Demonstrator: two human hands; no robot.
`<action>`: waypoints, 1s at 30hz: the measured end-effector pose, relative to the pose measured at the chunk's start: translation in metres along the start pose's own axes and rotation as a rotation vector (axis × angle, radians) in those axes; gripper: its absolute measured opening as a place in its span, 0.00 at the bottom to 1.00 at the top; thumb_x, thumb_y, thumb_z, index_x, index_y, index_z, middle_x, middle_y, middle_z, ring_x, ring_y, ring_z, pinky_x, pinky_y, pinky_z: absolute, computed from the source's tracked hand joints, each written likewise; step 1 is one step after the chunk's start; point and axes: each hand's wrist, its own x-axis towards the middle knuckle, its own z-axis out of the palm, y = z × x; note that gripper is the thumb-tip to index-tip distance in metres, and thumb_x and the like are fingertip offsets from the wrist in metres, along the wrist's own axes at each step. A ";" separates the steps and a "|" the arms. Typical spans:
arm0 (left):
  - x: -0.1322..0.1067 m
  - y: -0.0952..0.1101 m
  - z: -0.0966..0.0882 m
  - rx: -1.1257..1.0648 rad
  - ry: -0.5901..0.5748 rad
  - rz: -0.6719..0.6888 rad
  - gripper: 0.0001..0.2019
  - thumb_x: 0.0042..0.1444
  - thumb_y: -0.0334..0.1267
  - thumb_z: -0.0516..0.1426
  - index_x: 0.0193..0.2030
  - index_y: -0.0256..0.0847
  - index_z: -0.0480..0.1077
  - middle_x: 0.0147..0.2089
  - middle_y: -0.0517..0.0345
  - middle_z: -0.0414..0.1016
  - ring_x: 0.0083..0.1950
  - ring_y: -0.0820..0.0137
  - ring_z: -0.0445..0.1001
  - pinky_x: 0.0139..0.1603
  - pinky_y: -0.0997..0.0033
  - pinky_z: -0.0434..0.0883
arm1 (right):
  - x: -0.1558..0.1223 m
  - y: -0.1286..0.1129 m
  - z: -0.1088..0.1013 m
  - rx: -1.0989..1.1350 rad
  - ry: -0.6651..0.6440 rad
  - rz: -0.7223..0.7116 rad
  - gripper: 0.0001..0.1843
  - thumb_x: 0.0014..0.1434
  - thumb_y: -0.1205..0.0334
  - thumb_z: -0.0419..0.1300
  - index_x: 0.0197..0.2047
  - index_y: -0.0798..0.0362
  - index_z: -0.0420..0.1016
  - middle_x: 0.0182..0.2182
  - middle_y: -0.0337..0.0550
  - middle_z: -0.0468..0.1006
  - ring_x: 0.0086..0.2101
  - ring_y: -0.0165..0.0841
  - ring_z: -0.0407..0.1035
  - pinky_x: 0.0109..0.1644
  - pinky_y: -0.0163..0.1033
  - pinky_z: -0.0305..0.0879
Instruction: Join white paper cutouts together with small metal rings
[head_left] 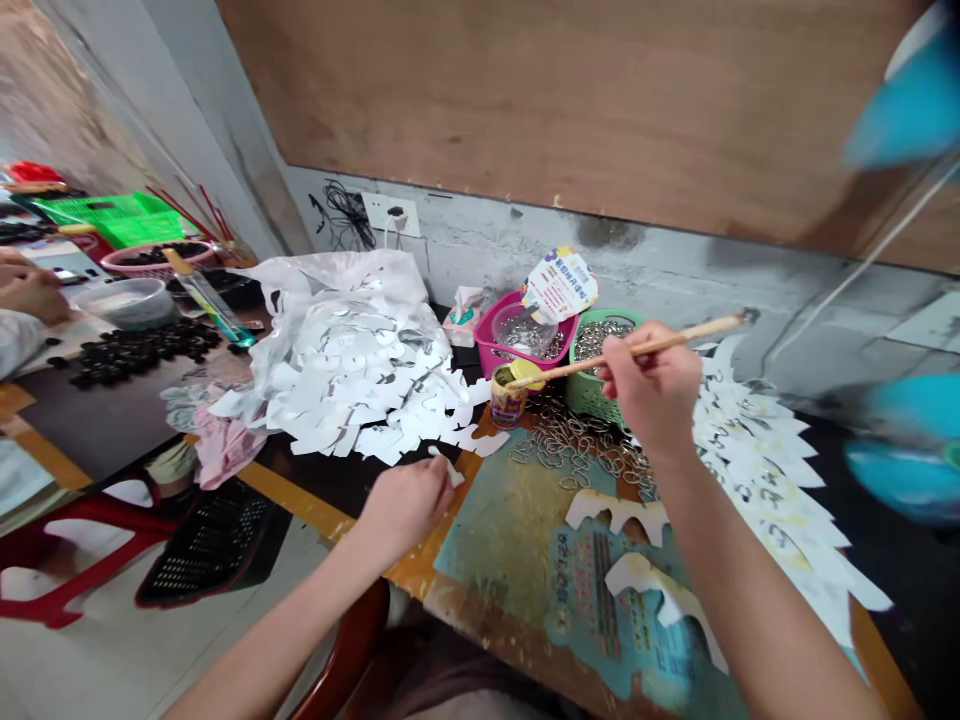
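Observation:
My right hand [651, 392] is closed around a wooden-handled brush [637, 350] whose tip reaches into a small glue pot [510, 395] with a yellow rim. My left hand [409, 497] pinches a white paper cutout [450, 468] at the edge of a large heap of white cutouts [352, 380] spilling from a clear plastic bag. Two more cutouts [637, 545] lie on a glue-stained teal mat [517, 530] in front of me. A spread of metal rings [577, 445] lies beside the mat.
A pink basket [491, 335] and a green basket [600, 345] of metal parts stand by the wall. Glued cutouts [772, 470] lie in rows on the right. Another person's hand [30, 290] rests at far left near black beads [135, 350], bowls and green trays.

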 end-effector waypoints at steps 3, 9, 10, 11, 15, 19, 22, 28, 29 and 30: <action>0.006 0.035 0.013 -0.060 -0.029 0.017 0.08 0.60 0.34 0.51 0.33 0.38 0.70 0.27 0.48 0.77 0.27 0.58 0.79 0.26 0.68 0.66 | -0.011 0.005 -0.021 0.176 0.111 0.130 0.14 0.58 0.61 0.65 0.25 0.51 0.66 0.16 0.33 0.72 0.13 0.24 0.62 0.14 0.29 0.58; 0.011 0.064 0.035 -0.250 -0.021 0.123 0.10 0.65 0.34 0.50 0.36 0.38 0.71 0.34 0.47 0.79 0.36 0.60 0.81 0.36 0.66 0.73 | -0.056 0.009 -0.069 0.384 0.172 0.387 0.13 0.52 0.63 0.68 0.24 0.52 0.67 0.15 0.33 0.72 0.11 0.25 0.61 0.11 0.28 0.57; 0.007 0.062 0.036 -0.286 -0.012 0.150 0.08 0.65 0.35 0.51 0.40 0.38 0.72 0.37 0.47 0.79 0.38 0.62 0.81 0.38 0.66 0.74 | -0.067 0.008 -0.077 0.397 0.161 0.411 0.11 0.52 0.63 0.68 0.25 0.52 0.69 0.15 0.34 0.73 0.12 0.26 0.63 0.11 0.28 0.59; 0.001 0.059 0.038 -0.331 0.011 0.179 0.08 0.65 0.36 0.51 0.44 0.39 0.71 0.41 0.47 0.78 0.41 0.62 0.80 0.40 0.67 0.75 | -0.079 0.008 -0.084 0.410 0.158 0.429 0.10 0.52 0.62 0.68 0.26 0.52 0.71 0.17 0.35 0.74 0.13 0.27 0.65 0.13 0.29 0.62; -0.029 0.042 0.043 -0.532 0.142 0.297 0.13 0.65 0.39 0.53 0.54 0.40 0.68 0.53 0.43 0.75 0.50 0.61 0.78 0.49 0.63 0.77 | -0.124 0.014 -0.100 0.383 0.129 0.512 0.06 0.55 0.61 0.68 0.38 0.50 0.79 0.24 0.40 0.80 0.19 0.32 0.74 0.18 0.32 0.72; -0.056 0.036 0.050 -0.513 0.111 0.376 0.16 0.65 0.42 0.56 0.57 0.40 0.68 0.60 0.42 0.72 0.60 0.56 0.73 0.58 0.56 0.74 | -0.156 0.031 -0.094 0.290 -0.047 0.468 0.08 0.59 0.61 0.66 0.42 0.49 0.83 0.33 0.45 0.83 0.24 0.36 0.78 0.27 0.39 0.80; -0.062 0.039 0.055 -0.459 0.082 0.440 0.20 0.63 0.45 0.58 0.59 0.38 0.68 0.61 0.41 0.71 0.62 0.53 0.71 0.63 0.49 0.71 | -0.167 0.041 -0.081 0.183 -0.236 0.336 0.09 0.61 0.63 0.64 0.45 0.48 0.83 0.42 0.48 0.83 0.35 0.41 0.81 0.38 0.45 0.82; -0.061 0.037 0.059 -0.415 0.108 0.495 0.23 0.62 0.48 0.58 0.59 0.36 0.67 0.62 0.38 0.71 0.64 0.50 0.69 0.67 0.39 0.64 | -0.159 0.036 -0.060 -0.064 -0.386 0.044 0.12 0.61 0.68 0.61 0.46 0.47 0.81 0.41 0.46 0.83 0.41 0.40 0.79 0.45 0.46 0.79; -0.061 0.036 0.060 -0.409 0.104 0.497 0.23 0.62 0.48 0.59 0.59 0.36 0.67 0.62 0.38 0.70 0.65 0.49 0.68 0.68 0.38 0.62 | -0.158 0.035 -0.058 -0.094 -0.400 0.017 0.12 0.61 0.68 0.61 0.46 0.47 0.81 0.40 0.46 0.83 0.42 0.40 0.79 0.47 0.46 0.78; -0.062 0.035 0.061 -0.405 0.100 0.496 0.24 0.61 0.48 0.59 0.59 0.36 0.67 0.63 0.37 0.70 0.65 0.48 0.67 0.68 0.36 0.61 | -0.158 0.033 -0.057 -0.120 -0.419 0.002 0.12 0.61 0.68 0.60 0.45 0.47 0.81 0.41 0.46 0.83 0.42 0.40 0.79 0.47 0.46 0.78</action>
